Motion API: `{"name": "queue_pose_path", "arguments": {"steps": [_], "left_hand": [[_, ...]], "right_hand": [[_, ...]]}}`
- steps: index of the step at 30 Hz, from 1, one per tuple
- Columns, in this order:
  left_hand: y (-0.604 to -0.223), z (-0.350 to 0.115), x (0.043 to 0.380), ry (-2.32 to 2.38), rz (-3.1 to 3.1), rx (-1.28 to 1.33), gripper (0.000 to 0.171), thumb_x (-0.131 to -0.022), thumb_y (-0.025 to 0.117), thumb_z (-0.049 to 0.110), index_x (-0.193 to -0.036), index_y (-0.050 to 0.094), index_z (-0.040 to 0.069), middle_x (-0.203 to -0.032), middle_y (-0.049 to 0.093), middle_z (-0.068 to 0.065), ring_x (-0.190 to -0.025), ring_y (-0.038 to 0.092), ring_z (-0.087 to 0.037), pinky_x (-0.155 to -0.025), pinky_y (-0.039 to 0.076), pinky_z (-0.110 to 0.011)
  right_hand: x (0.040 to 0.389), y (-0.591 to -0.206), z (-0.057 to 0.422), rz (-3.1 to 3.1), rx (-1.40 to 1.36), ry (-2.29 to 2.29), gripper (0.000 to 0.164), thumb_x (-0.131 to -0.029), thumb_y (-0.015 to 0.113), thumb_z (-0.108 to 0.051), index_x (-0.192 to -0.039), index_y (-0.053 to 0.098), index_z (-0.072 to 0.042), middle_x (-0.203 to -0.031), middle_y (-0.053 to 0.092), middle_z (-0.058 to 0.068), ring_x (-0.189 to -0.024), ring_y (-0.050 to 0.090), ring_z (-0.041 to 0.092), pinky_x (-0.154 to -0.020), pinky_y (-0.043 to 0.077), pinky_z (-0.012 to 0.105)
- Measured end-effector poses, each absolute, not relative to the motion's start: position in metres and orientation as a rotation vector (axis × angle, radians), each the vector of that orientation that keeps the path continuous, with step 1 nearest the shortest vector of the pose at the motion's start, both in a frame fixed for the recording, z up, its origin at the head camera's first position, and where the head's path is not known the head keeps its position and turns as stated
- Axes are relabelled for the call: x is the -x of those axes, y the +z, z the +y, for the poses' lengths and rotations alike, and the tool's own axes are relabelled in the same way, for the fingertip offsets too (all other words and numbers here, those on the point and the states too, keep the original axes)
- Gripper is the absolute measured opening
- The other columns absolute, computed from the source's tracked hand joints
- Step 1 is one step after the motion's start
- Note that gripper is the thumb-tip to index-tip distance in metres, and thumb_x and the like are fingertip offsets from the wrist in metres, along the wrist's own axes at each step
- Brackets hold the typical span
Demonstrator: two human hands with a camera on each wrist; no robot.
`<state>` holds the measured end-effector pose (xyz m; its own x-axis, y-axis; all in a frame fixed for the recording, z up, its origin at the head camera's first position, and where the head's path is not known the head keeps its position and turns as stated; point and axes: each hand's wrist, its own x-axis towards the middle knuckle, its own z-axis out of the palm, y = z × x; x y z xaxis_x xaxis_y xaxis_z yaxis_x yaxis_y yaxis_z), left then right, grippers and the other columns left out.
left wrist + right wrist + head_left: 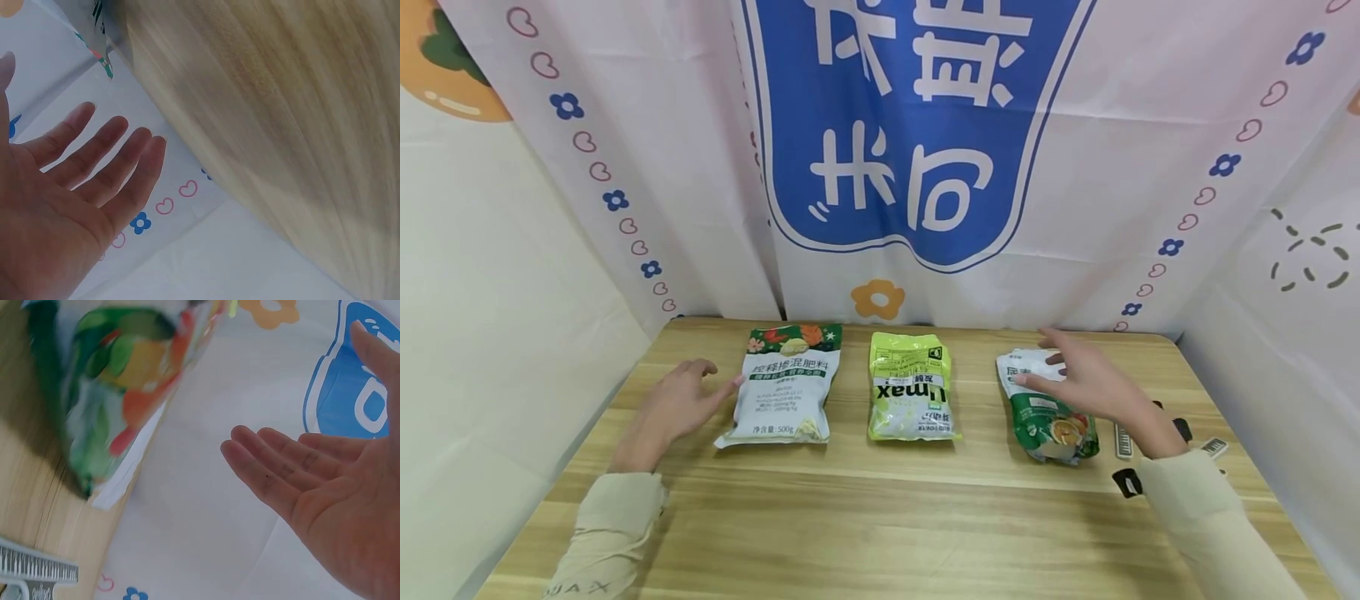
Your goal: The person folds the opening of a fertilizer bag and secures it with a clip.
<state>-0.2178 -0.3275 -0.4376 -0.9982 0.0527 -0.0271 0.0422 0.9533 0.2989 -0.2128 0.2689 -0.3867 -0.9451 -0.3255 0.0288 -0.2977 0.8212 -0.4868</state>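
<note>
In the head view three bags lie in a row on the wooden table. My left hand (681,404), fingers spread and loosely bent, is beside the white and green 500g fertilizer bag (786,387), its thumb tip near the bag's left edge. A yellow-green Umax bag (912,390) lies in the middle, with no hand near it. My right hand (1093,377) hovers over the right-hand white and green bag (1045,412), partly covering it. Both wrist views show nothing in the palms: the left hand (69,194) and the right hand (331,494) have extended fingers.
Grey and white clips (1123,442) and black clips (1127,482) lie on the table's right side, near the right forearm. A printed curtain (1082,200) hangs along the table's back edge. White sheets (490,350) close off both sides.
</note>
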Motion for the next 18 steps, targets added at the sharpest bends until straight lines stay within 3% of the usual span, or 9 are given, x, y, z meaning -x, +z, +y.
{"name": "queue_pose_path", "arguments": {"steps": [6,12,18], "left_hand": [[-0.436,-0.325,0.219,0.492,3.058,-0.063,0.092,-0.104,0.039,0.072,-0.148,0.049,-0.008,-0.150,0.051,-0.036,-0.135,0.050,-0.058,-0.107,0.045,-0.071],[-0.435,-0.322,0.221,0.593,3.016,-0.043,0.088,-0.105,0.041,0.068,-0.147,0.050,-0.009,-0.142,0.059,-0.036,-0.126,0.061,-0.052,-0.097,0.053,-0.065],[-0.436,-0.321,0.220,0.643,2.986,-0.029,0.092,-0.105,0.036,0.071,-0.146,0.050,-0.010,-0.137,0.062,-0.037,-0.123,0.063,-0.051,-0.095,0.055,-0.062]], "right_hand": [[0.212,-0.383,0.254,2.928,0.523,-0.786,0.088,-0.099,0.070,-0.053,-0.163,0.032,-0.006,-0.150,0.056,0.028,-0.126,0.065,0.047,-0.100,0.058,0.058],[0.213,-0.383,0.243,2.907,0.576,-0.841,0.088,-0.099,0.071,-0.050,-0.162,0.032,-0.002,-0.149,0.056,0.029,-0.126,0.066,0.046,-0.102,0.058,0.056],[0.214,-0.386,0.231,2.869,0.615,-0.906,0.087,-0.095,0.077,-0.047,-0.158,0.039,-0.001,-0.145,0.061,0.025,-0.125,0.067,0.042,-0.102,0.059,0.053]]}}
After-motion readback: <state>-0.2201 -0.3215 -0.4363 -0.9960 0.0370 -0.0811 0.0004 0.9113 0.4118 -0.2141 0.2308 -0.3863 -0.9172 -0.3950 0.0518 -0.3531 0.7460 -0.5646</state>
